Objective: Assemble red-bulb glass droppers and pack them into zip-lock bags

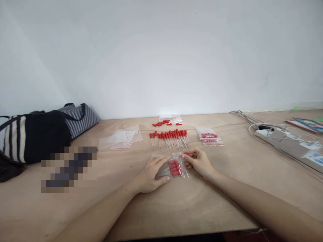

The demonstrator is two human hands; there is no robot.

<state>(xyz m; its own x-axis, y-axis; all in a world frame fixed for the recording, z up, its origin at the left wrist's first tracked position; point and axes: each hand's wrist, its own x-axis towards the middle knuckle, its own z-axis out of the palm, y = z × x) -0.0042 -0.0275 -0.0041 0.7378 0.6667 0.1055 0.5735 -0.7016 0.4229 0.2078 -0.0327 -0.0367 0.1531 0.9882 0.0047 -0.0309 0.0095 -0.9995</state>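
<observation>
In front of me on the table lies a clear zip bag (pixel 183 170) with several red-bulbed droppers (pixel 174 167) inside, bulbs toward the right. My left hand (pixel 154 174) rests flat on the left part of this bag, fingers stretched out. At the bag's mouth, my right hand (pixel 199 162) pinches a dropper by its red bulb (pixel 186 153); its tube points left at the bag opening. Just beyond, a row of droppers (pixel 169 136) lies side by side, red bulbs away from me.
Flat zip bags (pixel 123 137) lie at the left, filled bags (pixel 209 137) at the right. Loose red bulbs (pixel 161 123) lie near the wall beside another bag (pixel 174 118). A power strip (pixel 285 137) with cables is far right; cloth bags (pixel 45 134) sit far left.
</observation>
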